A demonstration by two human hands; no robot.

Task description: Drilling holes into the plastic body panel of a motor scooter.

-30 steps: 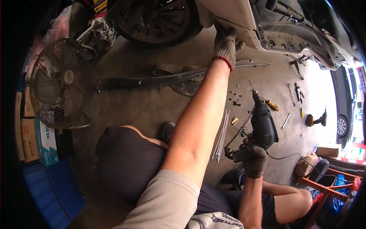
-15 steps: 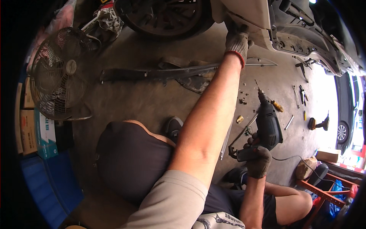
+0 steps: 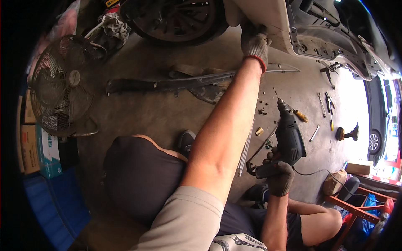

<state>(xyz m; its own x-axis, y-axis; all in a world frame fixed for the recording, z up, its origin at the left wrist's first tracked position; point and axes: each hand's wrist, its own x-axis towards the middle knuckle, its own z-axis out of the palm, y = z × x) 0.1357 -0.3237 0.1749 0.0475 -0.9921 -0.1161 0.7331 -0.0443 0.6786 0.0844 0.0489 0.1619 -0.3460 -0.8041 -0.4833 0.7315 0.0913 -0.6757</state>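
Observation:
My left hand (image 3: pixel 254 45), in a grey knit glove with a red cuff, reaches out to the lower edge of a light-coloured car body panel (image 3: pixel 274 27), just behind the wheel (image 3: pixel 176 21). Its fingers are in shadow at the panel, so their grip does not show. Gloved too, my right hand (image 3: pixel 279 178) is closed around the handle of a dark corded power drill (image 3: pixel 291 140). The drill's long bit (image 3: pixel 276 93) points away from me, above the floor. The yellow handle of a tool (image 3: pixel 300 116) shows beside the chuck.
A long black trim strip (image 3: pixel 167 83) lies across the floor. Small fasteners, wrenches (image 3: pixel 315 133), pliers (image 3: pixel 329 100) and a cordless drill (image 3: pixel 348 131) are scattered rightward. A fan (image 3: pixel 63 79) stands left, near boxes (image 3: pixel 49 150). The drill's cord (image 3: pixel 318 171) runs toward a reddish metal frame (image 3: pixel 347 207).
The whole view has shifted slightly, moving the scene a little left. My left hand stays at the panel edge and my right hand keeps holding the drill.

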